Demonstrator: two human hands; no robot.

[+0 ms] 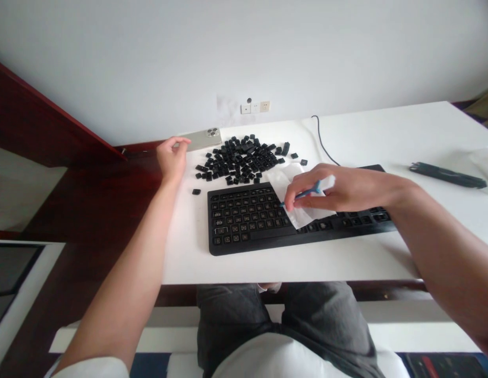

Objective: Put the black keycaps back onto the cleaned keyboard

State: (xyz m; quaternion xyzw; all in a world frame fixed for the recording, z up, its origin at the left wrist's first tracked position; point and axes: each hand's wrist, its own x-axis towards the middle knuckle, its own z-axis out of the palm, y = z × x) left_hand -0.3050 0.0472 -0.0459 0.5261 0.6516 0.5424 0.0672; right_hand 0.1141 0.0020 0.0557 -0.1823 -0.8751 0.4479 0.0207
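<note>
At left, my left hand has half-curled fingers at the smartphone; I cannot tell if they grip it. Then comes the pile of loose black keycaps, on the far side of the bare-switched keyboard. My right hand has fingers closed on a thin blue tool, over white tissue. Pressing too hard could, I think, damage a switch or tear the tissue.

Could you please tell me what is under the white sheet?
The black keyboard runs under the white sheet, showing on either side. The covered part cannot be seen; the right hand hides more.
</note>
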